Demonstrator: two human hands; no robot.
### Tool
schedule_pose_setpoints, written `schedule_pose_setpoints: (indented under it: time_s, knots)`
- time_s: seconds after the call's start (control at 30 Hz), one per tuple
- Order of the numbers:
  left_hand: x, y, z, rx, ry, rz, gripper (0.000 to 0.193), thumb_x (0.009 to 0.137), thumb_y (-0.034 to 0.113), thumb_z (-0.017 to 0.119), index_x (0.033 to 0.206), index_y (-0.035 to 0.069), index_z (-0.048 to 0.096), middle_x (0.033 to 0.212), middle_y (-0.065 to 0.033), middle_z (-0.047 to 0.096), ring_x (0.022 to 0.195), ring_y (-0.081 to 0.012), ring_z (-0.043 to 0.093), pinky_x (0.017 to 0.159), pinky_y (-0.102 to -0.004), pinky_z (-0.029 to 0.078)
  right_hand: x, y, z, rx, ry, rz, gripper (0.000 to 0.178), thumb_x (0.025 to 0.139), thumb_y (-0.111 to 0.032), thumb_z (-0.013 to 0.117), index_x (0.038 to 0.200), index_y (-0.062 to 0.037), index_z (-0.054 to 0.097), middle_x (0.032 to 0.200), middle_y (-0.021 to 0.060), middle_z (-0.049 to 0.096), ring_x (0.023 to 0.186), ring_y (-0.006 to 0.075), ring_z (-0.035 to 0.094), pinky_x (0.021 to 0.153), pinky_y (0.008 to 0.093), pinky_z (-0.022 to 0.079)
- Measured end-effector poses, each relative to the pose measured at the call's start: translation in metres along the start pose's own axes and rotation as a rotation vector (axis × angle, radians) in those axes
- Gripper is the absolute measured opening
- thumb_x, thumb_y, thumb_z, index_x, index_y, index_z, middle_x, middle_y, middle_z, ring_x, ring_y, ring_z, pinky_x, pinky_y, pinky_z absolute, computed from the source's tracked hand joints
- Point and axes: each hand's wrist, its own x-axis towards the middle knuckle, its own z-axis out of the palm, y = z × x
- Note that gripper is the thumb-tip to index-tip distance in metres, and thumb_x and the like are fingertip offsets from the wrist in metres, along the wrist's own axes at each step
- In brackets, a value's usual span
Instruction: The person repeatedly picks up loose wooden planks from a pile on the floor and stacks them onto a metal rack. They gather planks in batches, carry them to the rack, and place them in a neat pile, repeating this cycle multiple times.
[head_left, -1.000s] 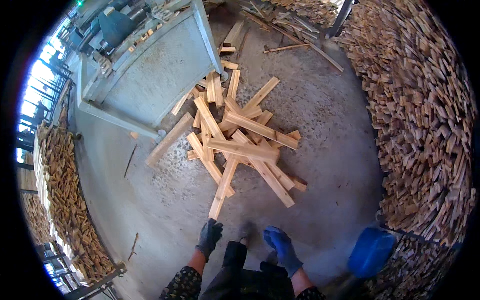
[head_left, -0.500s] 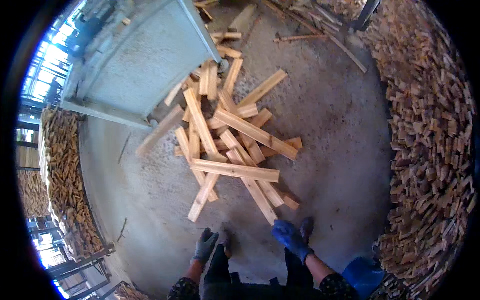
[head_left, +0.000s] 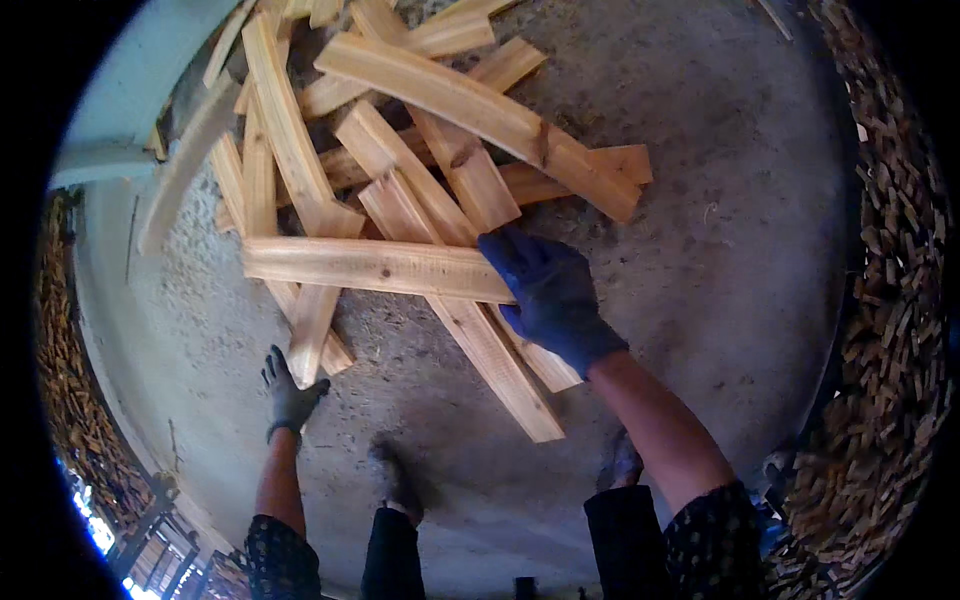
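Plainly, a long, straw-coloured plank point(head_left: 370, 264) is held at its right end by the right hand point(head_left: 555, 300), whose blue glove is closed over the wood, with the fingers laid along the far edge and the thumb tucked at the near one. From that hand the plank is stretched leftward across the pile; a dark knot is seen near its middle, fainter specks are scattered along its pale face, and its far left end is cut off bluntly. Whether it is raised from the boards beneath cannot be told

By the left hand point(head_left: 293, 398), in a grey glove, nothing is held; its fingers are spread wide, just beside the near end of a slanting board point(head_left: 313, 330). Beyond both hands, more loose boards point(head_left: 440, 85) are heaped crosswise on the grey floor point(head_left: 720, 300)

Just past the right forearm, only a sliver of a blue container point(head_left: 769, 522) is shown, and its contents cannot be made out. Well to the right of the right hand, small wood pieces point(head_left: 890, 300) are densely stacked
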Motion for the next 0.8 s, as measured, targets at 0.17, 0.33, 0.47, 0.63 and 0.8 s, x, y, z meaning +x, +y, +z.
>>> schedule_pose_setpoints:
  time_s: [0.17,0.33,0.47,0.63,0.8]
  knots:
    - [0.008,-0.003,0.008,-0.274,0.069,0.001,0.099,0.059,0.031,0.083,0.137,-0.004,0.032,0.127,-0.0261,0.049,0.115,-0.0394,0.049,0.096,-0.0443,0.042,-0.037,-0.017,0.012,0.134,-0.142,0.187,0.073,0.065,-0.025,0.074,0.13,-0.0101,0.045,0.12,0.0142,0.054,0.1,0.0329,0.057,0.081,0.0465,0.048]
    - [-0.058,0.072,-0.033,-0.556,-0.103,-0.039,0.06,0.065,0.028,0.083,0.107,-0.004,0.054,0.097,-0.0166,0.064,0.089,-0.0272,0.06,0.077,-0.0391,0.048,-0.1,-0.004,-0.004,0.272,-0.162,0.277,0.066,0.072,-0.025,0.073,0.129,-0.0046,0.047,0.124,0.0201,0.054,0.106,0.0375,0.057,0.091,0.0441,0.046]
    - [-0.102,0.142,-0.038,-1.249,-0.336,-0.334,0.034,0.077,0.015,0.077,0.102,0.0,0.059,0.092,-0.0052,0.063,0.079,-0.014,0.058,0.067,-0.0274,0.05,-0.019,0.035,-0.014,0.183,0.205,0.149,0.056,0.076,-0.027,0.069,0.123,-0.002,0.05,0.116,0.0203,0.058,0.105,0.0386,0.057,0.091,0.0436,0.046]
    - [-0.089,0.233,0.018,-1.332,-0.416,-0.436,0.047,0.087,0.029,0.066,0.119,-0.003,0.052,0.113,-0.0092,0.059,0.103,-0.0181,0.054,0.088,-0.0318,0.044,0.109,0.044,-0.021,0.12,0.031,0.362,0.052,0.078,-0.027,0.067,0.12,-0.0008,0.052,0.112,0.0211,0.06,0.104,0.0367,0.058,0.089,0.0436,0.047]
    - [-0.09,0.249,0.034,-1.22,-0.134,-0.237,0.073,0.089,0.027,0.064,0.141,-0.008,0.025,0.141,-0.0214,0.037,0.127,-0.0263,0.04,0.106,-0.0322,0.03,0.075,0.072,-0.009,0.174,0.437,0.095,0.054,0.074,-0.023,0.069,0.121,-0.0038,0.051,0.116,0.019,0.057,0.105,0.0342,0.057,0.084,0.0461,0.046]
